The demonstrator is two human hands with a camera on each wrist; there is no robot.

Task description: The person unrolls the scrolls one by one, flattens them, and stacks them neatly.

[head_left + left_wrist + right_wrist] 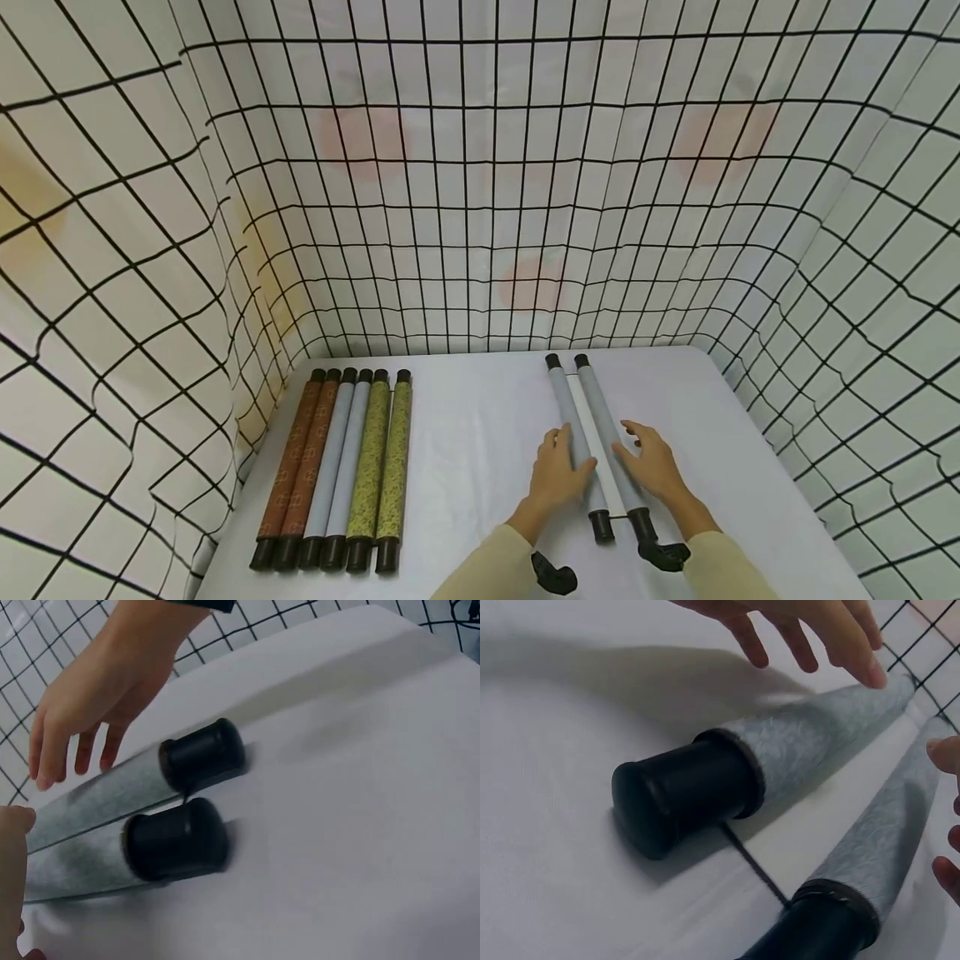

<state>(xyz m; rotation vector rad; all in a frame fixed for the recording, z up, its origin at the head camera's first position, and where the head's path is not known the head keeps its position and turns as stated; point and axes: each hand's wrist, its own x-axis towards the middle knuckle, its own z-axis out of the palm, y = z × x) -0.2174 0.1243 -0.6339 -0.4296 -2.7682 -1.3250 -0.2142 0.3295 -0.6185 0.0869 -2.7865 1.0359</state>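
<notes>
1. Where the counter [480, 433] meets the gridded wall, well left of the left grip [557, 473]: six rolled scrolls [337, 467] laid side by side, two brown, two grey, two green, black caps toward the person.
2. Left grip: fingers straight and relaxed, resting on the left roller [576, 442] of a partly unrolled grey scroll [596, 433], clasping nothing.
3. Between the two grips: a narrow strip of white paper [589, 421] stretched from one roller to the other.
4. Right grip [654, 463]: fingers spread, loose, laid over the right roller [609, 442], unclenched.
5. Just below both grips: black end caps [176, 840], joined by a thin dark cord [754, 866].
</notes>
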